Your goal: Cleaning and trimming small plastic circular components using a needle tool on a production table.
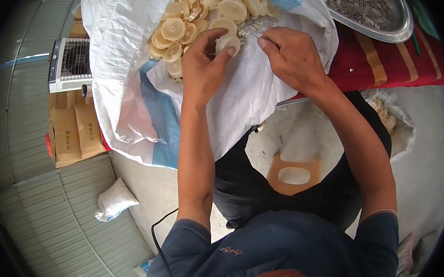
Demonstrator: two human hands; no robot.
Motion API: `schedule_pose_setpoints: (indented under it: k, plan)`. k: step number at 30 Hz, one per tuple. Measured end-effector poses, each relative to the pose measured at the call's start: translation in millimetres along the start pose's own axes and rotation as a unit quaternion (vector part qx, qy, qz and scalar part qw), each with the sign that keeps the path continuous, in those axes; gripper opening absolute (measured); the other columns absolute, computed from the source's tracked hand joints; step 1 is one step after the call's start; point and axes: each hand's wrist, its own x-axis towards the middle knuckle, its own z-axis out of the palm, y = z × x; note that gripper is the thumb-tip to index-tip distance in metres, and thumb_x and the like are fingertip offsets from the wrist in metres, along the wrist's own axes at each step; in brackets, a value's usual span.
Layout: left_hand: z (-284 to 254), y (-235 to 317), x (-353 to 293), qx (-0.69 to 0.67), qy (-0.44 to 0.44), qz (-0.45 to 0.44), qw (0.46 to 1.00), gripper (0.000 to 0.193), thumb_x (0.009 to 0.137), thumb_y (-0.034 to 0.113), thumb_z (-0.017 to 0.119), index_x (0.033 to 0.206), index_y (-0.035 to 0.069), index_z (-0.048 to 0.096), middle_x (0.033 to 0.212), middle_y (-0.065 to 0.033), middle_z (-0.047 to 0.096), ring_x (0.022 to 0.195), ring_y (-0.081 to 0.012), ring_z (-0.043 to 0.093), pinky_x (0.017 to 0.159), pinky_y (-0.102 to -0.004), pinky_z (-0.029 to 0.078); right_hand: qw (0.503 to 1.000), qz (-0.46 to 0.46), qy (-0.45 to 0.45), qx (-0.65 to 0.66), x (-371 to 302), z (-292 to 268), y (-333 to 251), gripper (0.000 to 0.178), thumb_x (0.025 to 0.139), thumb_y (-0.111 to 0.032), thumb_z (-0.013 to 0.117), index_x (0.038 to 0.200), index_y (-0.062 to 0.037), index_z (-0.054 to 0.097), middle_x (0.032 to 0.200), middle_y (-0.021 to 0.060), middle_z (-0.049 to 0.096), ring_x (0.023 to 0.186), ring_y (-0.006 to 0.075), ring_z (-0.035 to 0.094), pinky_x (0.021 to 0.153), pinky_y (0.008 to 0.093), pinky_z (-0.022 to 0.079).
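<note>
My left hand [204,63] pinches a cream round plastic disc [228,43] between thumb and fingers. It is over the mouth of a white woven sack [121,68] with blue bands. A heap of similar cream discs [173,28] lies in the sack just beyond that hand, with small pale pieces [256,25] beside it. To the right, my right hand [294,58] is closed above the sack's white fabric, thumb pressed to the curled fingers. Whatever it may hold is too small or hidden to make out. The two hands are apart.
A metal tray [403,31] of small metal parts [361,3] stands far right on a red cloth [347,62] with tan strips. Cardboard boxes [69,130] and a grille-fronted appliance [75,58] are left. A bag of cream parts [402,135] sits right; a brown stool [275,178] shows between my legs.
</note>
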Motion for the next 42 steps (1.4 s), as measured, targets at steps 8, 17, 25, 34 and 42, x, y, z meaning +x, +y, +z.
schedule_pose_setpoints:
  k: [8,17,25,34,42]
  plan:
    - [-14,-14,-1,-0.114,-0.027,-0.078,0.99,0.039,0.092,0.0,0.077,0.13,-0.004,0.07,0.108,-0.0093,0.078,0.091,-0.014,0.072,0.086,-0.0284,0.058,0.989,-0.046,-0.082,-0.116,-5,7,-7,0.016,0.096,-0.016,0.067,0.086,-0.0034,0.07,0.081,0.0142,0.069,0.077,0.0379,0.07,0.071,0.0469,0.057]
    - [-6,-9,-6,-0.135,-0.026,-0.11,0.984,0.04,0.094,0.001,0.077,0.132,-0.006,0.069,0.111,-0.0135,0.079,0.097,-0.0172,0.076,0.088,-0.0295,0.063,0.98,-0.075,-0.08,-0.166,-3,13,-8,0.013,0.094,-0.015,0.07,0.086,-0.0058,0.069,0.079,0.0128,0.068,0.075,0.0356,0.07,0.068,0.046,0.056]
    - [-4,-11,-9,-0.093,-0.008,-0.087,0.992,0.041,0.092,-0.002,0.079,0.131,-0.008,0.069,0.11,-0.0159,0.079,0.095,-0.0187,0.077,0.088,-0.0308,0.065,0.977,-0.071,-0.08,-0.182,-4,13,-9,0.015,0.095,-0.018,0.071,0.088,-0.0059,0.069,0.08,0.0121,0.068,0.076,0.035,0.07,0.067,0.0453,0.055]
    - [1,-15,-10,-0.084,-0.003,-0.049,0.995,0.04,0.092,0.0,0.079,0.131,-0.006,0.07,0.11,-0.0149,0.08,0.094,-0.0159,0.076,0.086,-0.0279,0.063,0.977,-0.067,-0.084,-0.182,-4,14,-9,0.012,0.095,-0.018,0.072,0.092,-0.007,0.07,0.081,0.0117,0.069,0.077,0.0345,0.071,0.068,0.0449,0.056]
    - [1,-14,-9,-0.047,0.005,-0.038,0.998,0.036,0.091,0.003,0.079,0.126,-0.004,0.074,0.107,-0.0131,0.081,0.094,-0.016,0.076,0.087,-0.0287,0.061,0.978,-0.075,-0.08,-0.175,-3,11,-8,0.014,0.095,-0.018,0.072,0.088,-0.0063,0.069,0.08,0.011,0.067,0.077,0.0346,0.07,0.068,0.0449,0.054]
